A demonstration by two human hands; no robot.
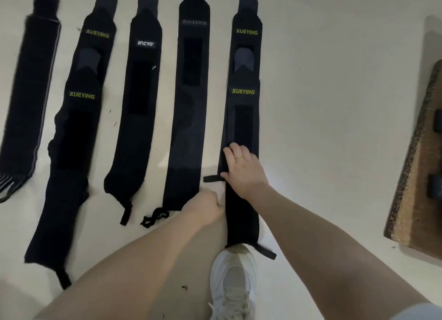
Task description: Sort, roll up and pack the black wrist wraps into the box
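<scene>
1. Black wrist wraps lie flat in a row of strips on a pale floor (pixel 323 104), seen from above by a head-worn camera.
2. The right hand (pixel 244 169) lies palm-down with loosely spread fingers on the rightmost pair of XUEYING wraps (pixel 244 119), two overlapping strips with yellow lettering; a gold ring (pixel 239 157) shows on one finger.
3. The left hand (pixel 208 206) sits at that pair's left edge, fingers curled toward the fabric; whether it actually pinches the edge cannot be told.
4. A short black thumb loop (pixel 211 178) sticks out leftward just beside the right hand's thumb.
5. To the left lie, in order, a BOKEERSI wrap (pixel 189 104), a wrap with a white label (pixel 136 119), a second XUEYING pair (pixel 71 140) and, at the far left, a wrap with a pale stripe (pixel 26 92).
6. A white sneaker (pixel 233 279) stands at the near end of the rightmost pair, its toe touching the fabric.
7. A brown box (pixel 416 176) with small dark items inside sits well apart at the right edge, only partly in frame.
</scene>
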